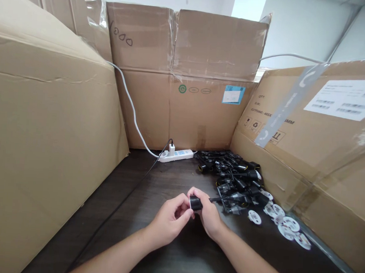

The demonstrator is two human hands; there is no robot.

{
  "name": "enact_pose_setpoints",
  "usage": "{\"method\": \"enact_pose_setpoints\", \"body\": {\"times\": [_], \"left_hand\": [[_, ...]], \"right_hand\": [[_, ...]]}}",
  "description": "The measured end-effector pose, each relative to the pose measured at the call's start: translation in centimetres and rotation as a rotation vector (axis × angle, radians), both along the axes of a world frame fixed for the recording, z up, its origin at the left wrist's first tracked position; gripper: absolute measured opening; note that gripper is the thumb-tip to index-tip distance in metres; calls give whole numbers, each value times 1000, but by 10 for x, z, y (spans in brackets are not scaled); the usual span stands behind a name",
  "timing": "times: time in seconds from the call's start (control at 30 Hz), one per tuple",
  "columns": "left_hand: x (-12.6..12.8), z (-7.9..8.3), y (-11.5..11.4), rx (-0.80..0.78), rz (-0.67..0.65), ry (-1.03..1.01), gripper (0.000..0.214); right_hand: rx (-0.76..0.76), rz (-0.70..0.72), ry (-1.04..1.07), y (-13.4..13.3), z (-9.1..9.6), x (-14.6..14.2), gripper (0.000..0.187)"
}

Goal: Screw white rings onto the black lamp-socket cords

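Observation:
Both my hands are raised together over a dark wooden table (155, 180). My left hand (172, 215) and my right hand (207, 213) pinch a black cylindrical lamp socket (195, 202) from either side. A thin black lead (215, 199) runs from it to the right, toward a heap of black sockets with wires (235, 178). Several white perforated discs (288, 227) lie to the right of the heap, and one lone disc (254, 217) sits nearest my right hand.
Large cardboard boxes (47, 145) wall the table on the left, back and right. A white power strip (175, 155) stands against the back box, with a white cable (134, 113) and a black cable (121, 194) leading from it.

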State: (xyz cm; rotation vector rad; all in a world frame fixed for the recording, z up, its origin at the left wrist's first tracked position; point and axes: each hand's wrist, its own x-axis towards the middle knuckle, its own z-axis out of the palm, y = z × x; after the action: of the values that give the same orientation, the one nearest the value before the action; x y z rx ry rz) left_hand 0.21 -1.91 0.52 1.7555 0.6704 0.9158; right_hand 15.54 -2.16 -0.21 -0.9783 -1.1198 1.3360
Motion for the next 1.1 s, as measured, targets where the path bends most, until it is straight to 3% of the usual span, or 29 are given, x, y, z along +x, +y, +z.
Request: {"method": "enact_pose_setpoints", "body": {"times": [0.23,0.37,0.5,0.57,0.67,0.83,0.97,1.1], "left_hand": [[-2,2,1,54,18,27,20],[-2,-1,2,63,32,30,19],[3,-3,3,-72,5,-123,21],[8,0,10,-178,68,-211,24],[19,13,34,-325,242,-347,22],[42,35,74,-422,281,-505,15],[52,30,72,-481,294,-644,22],[41,17,59,-488,300,-661,30]], "right_hand": [[-149,61,198,-5,9,-6,29],[-118,37,136,-2,5,-5,31],[-7,-6,-47,3,-1,-1,37],[41,0,-136,5,-2,1,38],[89,-30,-246,6,-1,3,36],[81,-106,-297,6,6,3,34],[95,-136,-280,5,14,3,31],[104,-147,-267,5,17,3,24]]}}
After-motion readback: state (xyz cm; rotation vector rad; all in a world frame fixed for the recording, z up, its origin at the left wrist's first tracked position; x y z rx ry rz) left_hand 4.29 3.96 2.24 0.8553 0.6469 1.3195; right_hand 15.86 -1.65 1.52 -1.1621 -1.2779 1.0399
